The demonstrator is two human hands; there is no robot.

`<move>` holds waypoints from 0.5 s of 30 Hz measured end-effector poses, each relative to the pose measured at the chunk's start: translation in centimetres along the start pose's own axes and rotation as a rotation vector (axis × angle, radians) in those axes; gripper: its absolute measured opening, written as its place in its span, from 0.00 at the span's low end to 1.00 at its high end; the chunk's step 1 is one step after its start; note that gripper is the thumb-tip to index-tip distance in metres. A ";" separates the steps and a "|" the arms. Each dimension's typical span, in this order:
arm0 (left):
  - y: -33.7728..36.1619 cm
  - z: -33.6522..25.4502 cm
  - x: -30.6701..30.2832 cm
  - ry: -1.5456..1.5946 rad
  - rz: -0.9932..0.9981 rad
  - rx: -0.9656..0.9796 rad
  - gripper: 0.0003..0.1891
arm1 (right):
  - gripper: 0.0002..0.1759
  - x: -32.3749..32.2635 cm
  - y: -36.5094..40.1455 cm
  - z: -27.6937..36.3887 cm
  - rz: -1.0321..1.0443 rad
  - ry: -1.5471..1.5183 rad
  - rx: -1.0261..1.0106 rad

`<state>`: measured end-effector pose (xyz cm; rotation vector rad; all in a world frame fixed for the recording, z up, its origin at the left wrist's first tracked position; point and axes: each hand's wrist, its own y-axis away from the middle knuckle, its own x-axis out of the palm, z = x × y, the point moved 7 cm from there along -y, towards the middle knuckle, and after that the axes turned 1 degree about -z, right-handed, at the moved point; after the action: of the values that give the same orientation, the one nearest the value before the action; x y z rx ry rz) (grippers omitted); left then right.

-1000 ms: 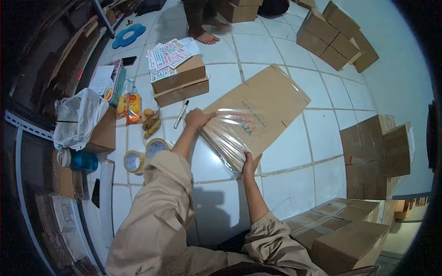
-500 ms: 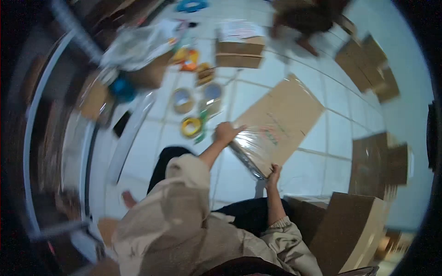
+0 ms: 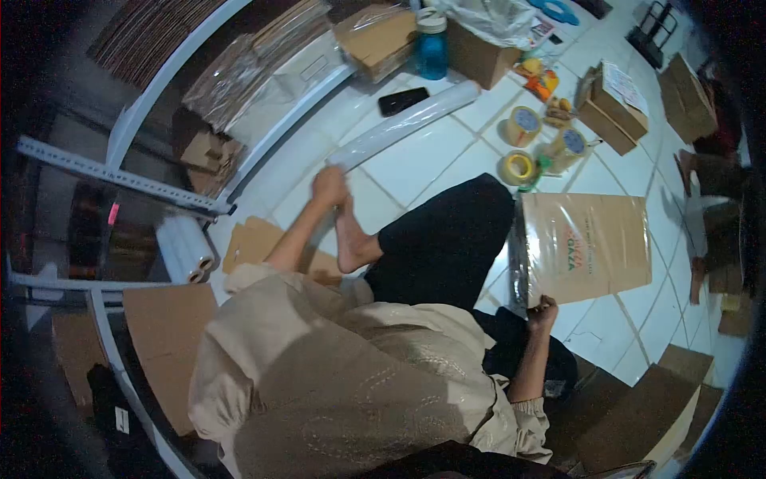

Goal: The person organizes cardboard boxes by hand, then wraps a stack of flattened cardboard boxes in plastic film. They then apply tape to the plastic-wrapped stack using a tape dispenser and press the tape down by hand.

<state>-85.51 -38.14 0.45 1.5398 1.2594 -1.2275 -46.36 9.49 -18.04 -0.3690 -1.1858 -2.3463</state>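
My left hand [image 3: 329, 185] reaches out to the left and closes on the near end of a long white roll of clear film [image 3: 407, 121] lying on the tiled floor. My right hand [image 3: 543, 308] holds the near corner of a flat cardboard sheet wrapped in clear plastic [image 3: 586, 247], printed with coloured letters, which lies on the floor to my right. My bare foot [image 3: 351, 239] and black trouser leg [image 3: 447, 239] lie between the two hands.
Three tape rolls [image 3: 519, 168] sit beyond my knee. A black phone [image 3: 403, 100], a blue bottle [image 3: 432, 44] and small cardboard boxes [image 3: 614, 100] lie farther off. Metal shelving [image 3: 120, 177] with film rolls [image 3: 187, 249] stands at left. Brown boxes [image 3: 638, 415] are at lower right.
My view has swung left. My left hand left the wrapped cardboard and went over to the long film roll. My right hand stays on the cardboard's corner.
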 end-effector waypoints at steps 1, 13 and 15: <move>1.3 5.9 2.0 -0.210 0.292 -0.110 0.13 | 0.08 0.3 0.2 -0.1 -0.179 0.046 0.013; 17.4 7.1 10.1 -0.061 0.153 0.132 0.24 | 0.07 -0.1 0.4 0.1 -0.143 -0.005 0.122; 16.3 8.5 9.9 -0.032 0.126 0.151 0.22 | 0.09 1.0 1.9 0.4 -0.311 0.020 0.027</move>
<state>-70.82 -47.35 -11.18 1.6740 1.0529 -1.2844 -46.20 8.55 -16.04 -0.1598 -1.3462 -2.5849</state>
